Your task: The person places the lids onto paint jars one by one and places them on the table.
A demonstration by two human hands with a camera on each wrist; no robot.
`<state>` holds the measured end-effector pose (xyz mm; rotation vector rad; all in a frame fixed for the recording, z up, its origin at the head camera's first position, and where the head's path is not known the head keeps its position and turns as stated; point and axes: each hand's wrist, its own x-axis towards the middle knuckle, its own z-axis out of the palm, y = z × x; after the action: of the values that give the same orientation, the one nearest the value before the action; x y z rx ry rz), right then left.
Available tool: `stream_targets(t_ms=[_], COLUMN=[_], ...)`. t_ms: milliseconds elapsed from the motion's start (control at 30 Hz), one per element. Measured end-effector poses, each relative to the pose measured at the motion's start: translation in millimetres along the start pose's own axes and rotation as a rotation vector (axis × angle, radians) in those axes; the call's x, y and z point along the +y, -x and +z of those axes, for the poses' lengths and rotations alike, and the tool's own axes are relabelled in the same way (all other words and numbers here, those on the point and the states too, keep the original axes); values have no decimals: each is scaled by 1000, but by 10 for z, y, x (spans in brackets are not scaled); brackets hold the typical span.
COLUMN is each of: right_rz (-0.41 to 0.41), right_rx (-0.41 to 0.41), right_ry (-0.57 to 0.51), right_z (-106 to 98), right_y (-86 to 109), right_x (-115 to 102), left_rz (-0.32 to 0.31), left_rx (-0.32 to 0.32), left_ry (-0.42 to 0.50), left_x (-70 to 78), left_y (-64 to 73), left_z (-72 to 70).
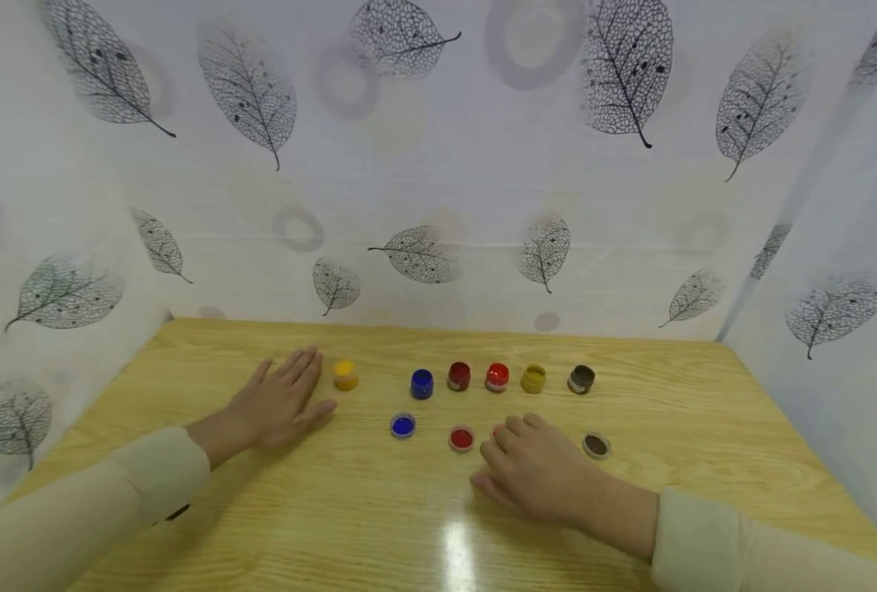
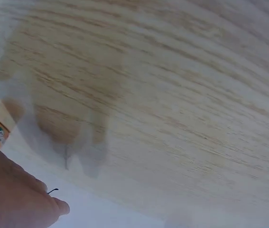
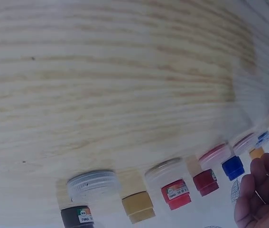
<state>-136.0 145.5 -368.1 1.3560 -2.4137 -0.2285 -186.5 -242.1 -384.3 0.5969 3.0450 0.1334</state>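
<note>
My left hand (image 1: 279, 404) rests palm down on the table, fingers straight, just left of a yellow-orange paint jar (image 1: 345, 376). My right hand (image 1: 545, 473) is low over the table, its fingers loosely bent with nothing visible in them. It partly covers a red-stained lid (image 1: 496, 433). In the right wrist view its fingers (image 3: 253, 194) are curved, and a pinkish lid (image 3: 215, 155) lies left of them. Behind it stand open jars of red (image 1: 497, 377), ochre (image 1: 533, 378) and dark red (image 1: 459, 376) paint.
A blue jar (image 1: 422, 384) and a dark jar (image 1: 581, 379) complete the row. In front lie a blue-stained lid (image 1: 403, 426), a dark red lid (image 1: 462, 438) and a brown lid (image 1: 597, 446). Leaf-patterned cloth (image 1: 438, 164) closes off the back and sides of the wooden table (image 1: 349, 518).
</note>
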Motion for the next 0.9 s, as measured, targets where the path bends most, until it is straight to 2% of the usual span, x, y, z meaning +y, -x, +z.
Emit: stream_targets(t_ms=[267,467,900], right_rz=[68,80,112], right_rx=[24,42,-18], right_ry=[-14,-52,-125], right_z=[18,43,57], right_y=[-122,-201,-467], right_x=[133,211,279], left_rz=[35,89,221], left_rx=[50,80,113], left_ry=[-29,-32,-72], left_x=[79,217,509], left_y=[69,70,64], left_z=[-49,-48,-13])
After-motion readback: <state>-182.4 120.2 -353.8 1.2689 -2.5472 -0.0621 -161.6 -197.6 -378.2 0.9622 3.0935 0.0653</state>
